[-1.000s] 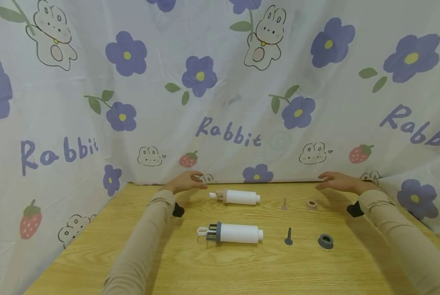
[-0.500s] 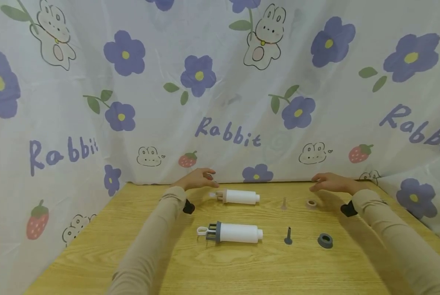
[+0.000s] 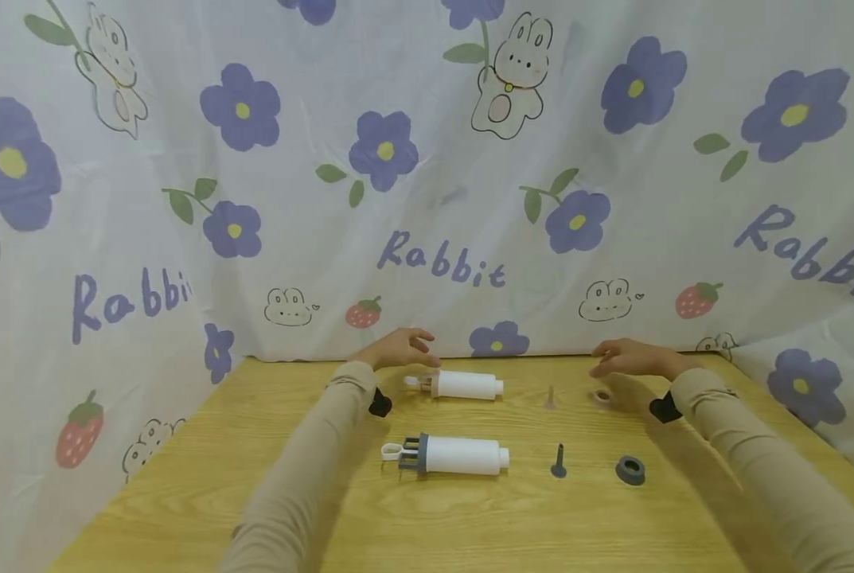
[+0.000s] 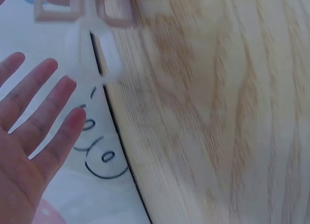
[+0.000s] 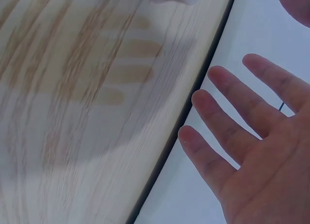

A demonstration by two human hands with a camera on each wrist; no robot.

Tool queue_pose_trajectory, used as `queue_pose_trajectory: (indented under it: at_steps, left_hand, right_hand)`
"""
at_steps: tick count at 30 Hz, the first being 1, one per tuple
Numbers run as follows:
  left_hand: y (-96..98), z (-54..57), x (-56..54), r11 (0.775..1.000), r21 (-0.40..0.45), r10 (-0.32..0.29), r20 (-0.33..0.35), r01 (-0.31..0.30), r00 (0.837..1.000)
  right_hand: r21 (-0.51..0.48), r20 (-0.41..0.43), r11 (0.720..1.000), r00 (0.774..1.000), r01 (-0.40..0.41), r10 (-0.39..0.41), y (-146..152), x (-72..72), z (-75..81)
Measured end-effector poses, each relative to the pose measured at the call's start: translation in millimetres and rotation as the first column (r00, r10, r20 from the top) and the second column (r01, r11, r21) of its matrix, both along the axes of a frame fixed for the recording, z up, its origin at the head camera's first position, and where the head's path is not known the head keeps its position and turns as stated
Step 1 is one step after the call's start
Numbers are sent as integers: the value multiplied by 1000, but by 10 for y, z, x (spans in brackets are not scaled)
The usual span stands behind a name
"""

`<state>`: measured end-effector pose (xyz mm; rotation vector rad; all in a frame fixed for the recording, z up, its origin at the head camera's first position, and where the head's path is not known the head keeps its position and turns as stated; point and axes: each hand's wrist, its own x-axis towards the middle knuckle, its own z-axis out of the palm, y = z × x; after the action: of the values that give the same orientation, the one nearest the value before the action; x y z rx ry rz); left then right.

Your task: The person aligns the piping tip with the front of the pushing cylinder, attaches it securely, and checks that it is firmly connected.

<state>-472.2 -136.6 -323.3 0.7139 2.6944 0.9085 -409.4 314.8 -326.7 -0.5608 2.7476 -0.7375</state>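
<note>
My left hand [image 3: 401, 348] hovers over the handle end of a small white cylinder [image 3: 467, 385] with a beige slotted collar [image 3: 434, 385] and a white loop handle [image 3: 412, 383]. In the left wrist view the spread fingers of the left hand [image 4: 36, 132] hold nothing, and the blurred loop handle [image 4: 114, 54] lies just beyond their tips. My right hand [image 3: 630, 356] hangs above and behind a beige ring [image 3: 602, 396], near the table's far edge. Seen from the right wrist, the fingers of the right hand [image 5: 256, 146] are spread and hold nothing.
Nearer on the wooden table [image 3: 498, 521] lies a larger white cylinder [image 3: 464, 455] with a grey slotted collar [image 3: 423, 454]. To its right stand a grey flanged stem [image 3: 559, 463] and a grey ring [image 3: 630, 470]. A beige flanged stem [image 3: 551, 399] stands further back. Printed cloth [image 3: 455, 207] hangs behind.
My left hand has moved right, to over the beige-collared cylinder's handle. My right hand has moved left, closer to the beige ring. The things on the table have stayed put.
</note>
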Motion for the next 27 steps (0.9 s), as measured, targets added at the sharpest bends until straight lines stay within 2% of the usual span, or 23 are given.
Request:
queue_pose_trajectory:
  at_steps: [6,9,17,21,25,27]
  left_hand:
    - [126,47,67,1000,-1,-16,-7,16,1000]
    - [170,82,108,1000,-7,-16,-10,16,1000]
    - [345,15,85,999,20,-49,25,48,999]
    - [416,16,93,998,29,-58,17,58,998]
    - [440,33,97,999,32,-23,15,22,1000]
    - [453,33,102,999,24,-28,24,27,999]
  right_hand:
    - [-6,-24,999,999,-34,34,-23,26,-14]
    - [-11,-11,1000,1000,-27,26,-39,24,-3]
    - [-10,32,1000,999,-4,4,46,35,-32]
    - [5,18,1000,1000,4,-4,109,24,-16]
    - [-14,14,1000,1000,2,-2,111,10,-6]
    - [-20,23,1000,1000,2,-1,106,22,-16]
